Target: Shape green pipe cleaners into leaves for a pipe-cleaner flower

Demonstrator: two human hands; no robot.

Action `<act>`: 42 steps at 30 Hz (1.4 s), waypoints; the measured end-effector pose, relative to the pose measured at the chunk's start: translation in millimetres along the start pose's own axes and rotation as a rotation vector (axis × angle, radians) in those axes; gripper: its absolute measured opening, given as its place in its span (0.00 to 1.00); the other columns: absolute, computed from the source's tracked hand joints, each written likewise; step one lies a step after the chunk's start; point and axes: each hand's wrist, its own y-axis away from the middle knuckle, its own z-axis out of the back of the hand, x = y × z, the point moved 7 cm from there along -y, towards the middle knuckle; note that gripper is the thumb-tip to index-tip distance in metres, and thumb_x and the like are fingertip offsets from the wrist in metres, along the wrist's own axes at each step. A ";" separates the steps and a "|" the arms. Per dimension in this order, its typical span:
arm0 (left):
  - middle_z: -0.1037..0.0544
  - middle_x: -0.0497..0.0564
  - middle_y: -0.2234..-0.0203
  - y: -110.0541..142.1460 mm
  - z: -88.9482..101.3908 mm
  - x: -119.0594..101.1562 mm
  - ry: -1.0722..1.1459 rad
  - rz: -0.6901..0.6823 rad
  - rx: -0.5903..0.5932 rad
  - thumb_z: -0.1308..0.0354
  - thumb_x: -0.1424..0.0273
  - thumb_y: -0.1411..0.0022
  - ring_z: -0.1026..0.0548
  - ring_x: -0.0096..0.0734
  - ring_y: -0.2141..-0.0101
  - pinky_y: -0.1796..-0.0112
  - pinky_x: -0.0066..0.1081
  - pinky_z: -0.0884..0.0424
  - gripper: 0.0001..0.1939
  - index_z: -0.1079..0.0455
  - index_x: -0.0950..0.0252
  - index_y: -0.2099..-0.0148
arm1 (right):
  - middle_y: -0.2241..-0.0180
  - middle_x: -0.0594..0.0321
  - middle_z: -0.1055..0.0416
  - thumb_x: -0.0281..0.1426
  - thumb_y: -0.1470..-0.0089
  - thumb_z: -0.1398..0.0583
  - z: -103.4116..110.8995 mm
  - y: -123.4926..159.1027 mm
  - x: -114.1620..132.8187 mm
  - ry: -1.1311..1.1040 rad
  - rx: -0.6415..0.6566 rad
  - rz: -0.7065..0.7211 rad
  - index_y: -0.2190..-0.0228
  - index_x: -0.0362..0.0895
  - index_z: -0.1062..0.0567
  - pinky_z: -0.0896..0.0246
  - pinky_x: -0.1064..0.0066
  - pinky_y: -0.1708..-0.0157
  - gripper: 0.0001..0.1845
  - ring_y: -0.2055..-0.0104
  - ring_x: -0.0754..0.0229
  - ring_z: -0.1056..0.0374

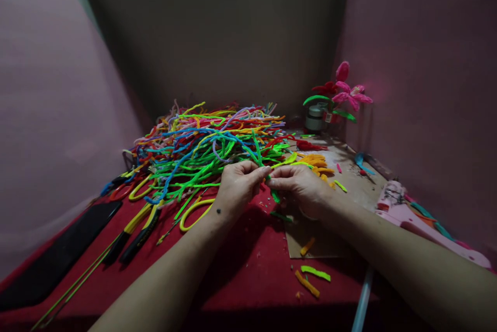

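Observation:
Between my two hands is a green pipe cleaner (275, 196), one end hanging below my fingers. My left hand (239, 184) pinches it with thumb and forefinger. Close against it, my right hand (297, 184) also grips the pipe cleaner in a pinch. Behind my hands spreads a big heap of pipe cleaners (202, 150) in many colours, with green ones nearest. Short orange pieces (314, 161) lie just past my right hand. My fingers hide part of the green pipe cleaner.
Pliers (137, 231) and a yellow scissor handle (186, 220) lie at left, near a black flat object (62, 254). Pink pipe-cleaner flowers (351, 95) stand at back right. A pink glue gun (423, 228) lies right. Cut pieces (315, 273) lie in front on the red cloth (240, 275).

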 end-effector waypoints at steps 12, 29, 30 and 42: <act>0.36 0.43 0.91 -2.6 -2.6 12.7 0.012 0.068 0.126 0.40 0.63 0.51 0.42 0.17 0.89 0.86 0.21 0.49 0.16 0.39 0.68 0.80 | 0.88 0.70 0.41 0.34 0.66 0.34 2.4 -0.5 4.4 0.061 -0.052 0.019 0.83 0.39 0.30 0.58 0.76 0.85 0.12 0.86 0.72 0.50; 0.36 0.43 0.91 -3.7 -1.3 8.5 0.067 -0.011 0.069 0.40 0.66 0.51 0.40 0.17 0.88 0.83 0.23 0.45 0.15 0.38 0.68 0.82 | 0.86 0.70 0.41 0.32 0.65 0.35 4.0 -1.5 4.1 0.006 -0.051 0.019 0.83 0.39 0.30 0.57 0.76 0.84 0.10 0.85 0.72 0.49; 0.35 0.44 0.90 -3.5 -1.5 9.2 0.063 -0.003 0.072 0.40 0.65 0.51 0.40 0.18 0.88 0.84 0.23 0.45 0.15 0.37 0.68 0.81 | 0.87 0.70 0.42 0.32 0.65 0.35 4.5 -1.3 4.8 0.011 -0.059 0.020 0.83 0.39 0.30 0.57 0.76 0.84 0.10 0.85 0.72 0.49; 0.35 0.43 0.87 4.4 -1.0 -6.6 -0.128 -0.126 0.019 0.44 0.69 0.48 0.38 0.19 0.85 0.82 0.21 0.42 0.10 0.34 0.68 0.79 | 0.88 0.71 0.42 0.33 0.66 0.35 7.7 -3.9 3.8 -0.037 -0.074 0.014 0.83 0.39 0.31 0.58 0.75 0.84 0.12 0.85 0.72 0.50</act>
